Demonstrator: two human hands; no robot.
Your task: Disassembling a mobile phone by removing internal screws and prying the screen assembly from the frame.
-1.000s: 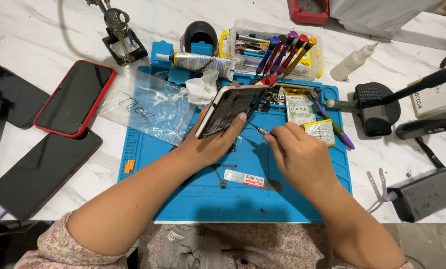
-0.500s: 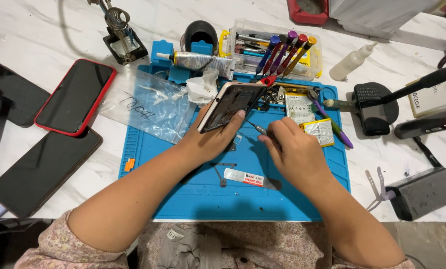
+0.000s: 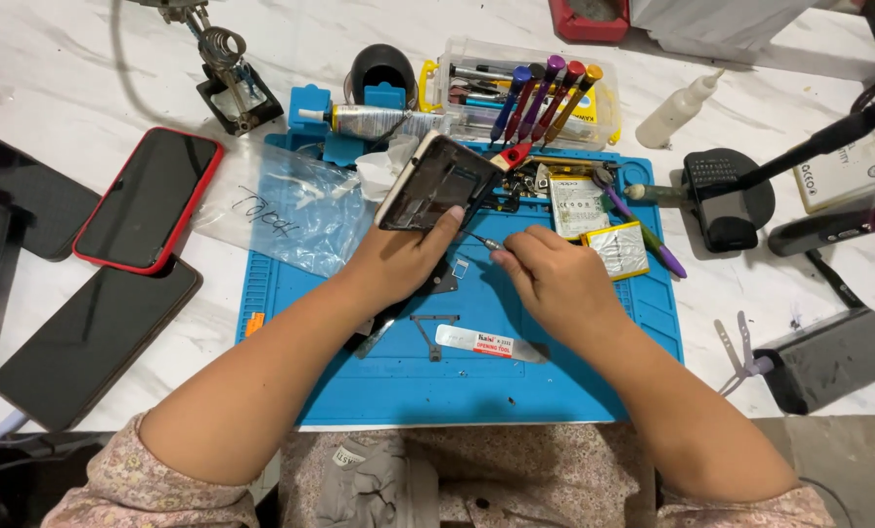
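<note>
While the left hand [image 3: 403,259] grips an opened phone [image 3: 437,181], the right hand [image 3: 555,284] pinches a small tool [image 3: 486,242].

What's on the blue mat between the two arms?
In the head view, a flat white opening tool lies on the blue mat between the arms, with a small dark metal bracket just left of it.

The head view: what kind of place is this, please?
Probably a phone repair bench: the left hand holds an opened phone over a blue work mat, with screwdrivers behind.
</note>
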